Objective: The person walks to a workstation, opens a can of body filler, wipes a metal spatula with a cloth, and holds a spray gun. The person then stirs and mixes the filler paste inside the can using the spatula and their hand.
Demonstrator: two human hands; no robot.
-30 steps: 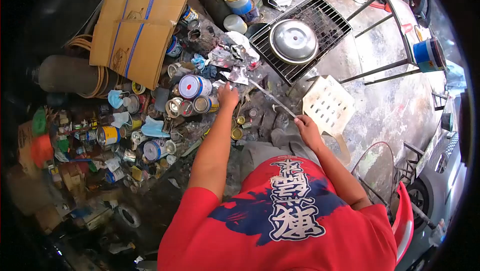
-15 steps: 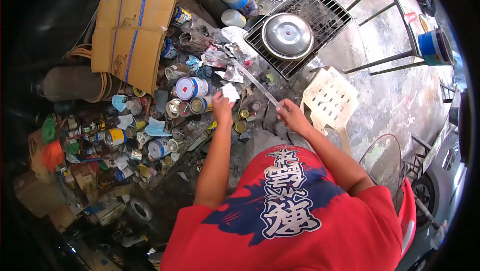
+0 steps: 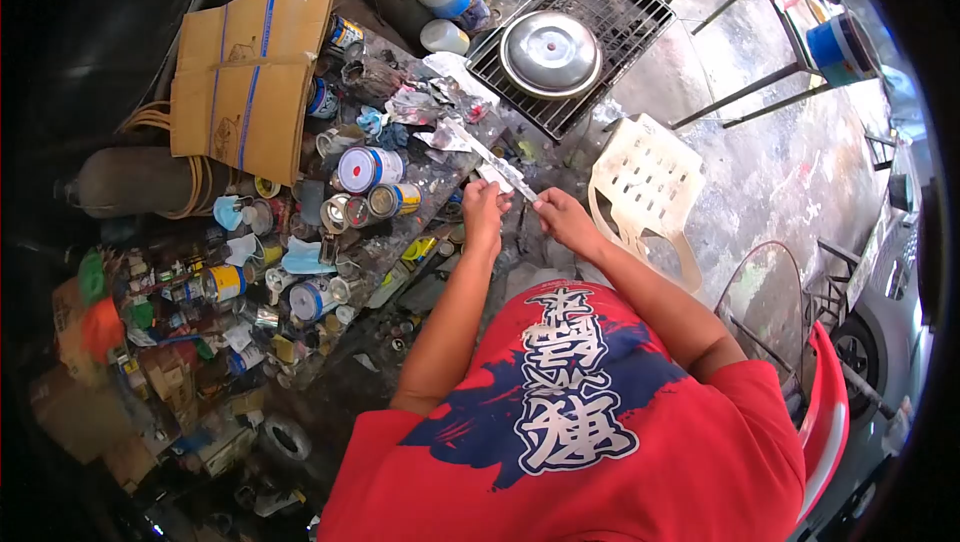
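One white wipe [image 3: 493, 179] sits pinched in the left hand [image 3: 484, 214], alongside a pale strip [image 3: 500, 164] slanting away in front; the right hand [image 3: 568, 221] grips the strip's near end, seemingly to steady it.

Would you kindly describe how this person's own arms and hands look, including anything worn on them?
The short red sleeves match the shirt and leave both forearms bare. The left hand and right hand are gloveless, with no watch visible at either wrist.
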